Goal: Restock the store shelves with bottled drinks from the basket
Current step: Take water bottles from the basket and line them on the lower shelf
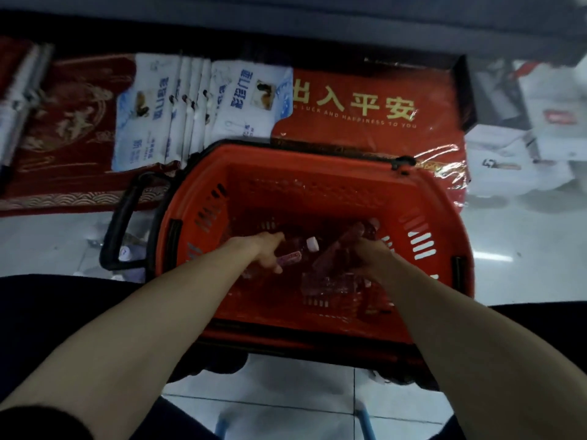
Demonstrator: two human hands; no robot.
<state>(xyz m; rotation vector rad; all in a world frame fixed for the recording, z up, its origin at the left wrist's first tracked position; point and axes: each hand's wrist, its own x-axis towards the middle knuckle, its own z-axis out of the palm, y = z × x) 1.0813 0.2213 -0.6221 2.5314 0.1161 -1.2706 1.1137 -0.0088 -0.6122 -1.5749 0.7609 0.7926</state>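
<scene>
Looking down into basket (317, 192) on floor (286, 398). Gripping capped bottle (295, 249) in left hand (266, 252), second bottle (349, 239) in right hand (371, 254), both inside basket. More bottles (327, 285) loose on basket bottom.

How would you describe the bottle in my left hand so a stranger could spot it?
Find the orange basket on the floor. Inside, the left hand grips a dark bottle lying sideways. Its pale cap alone points towards the right hand.
</scene>
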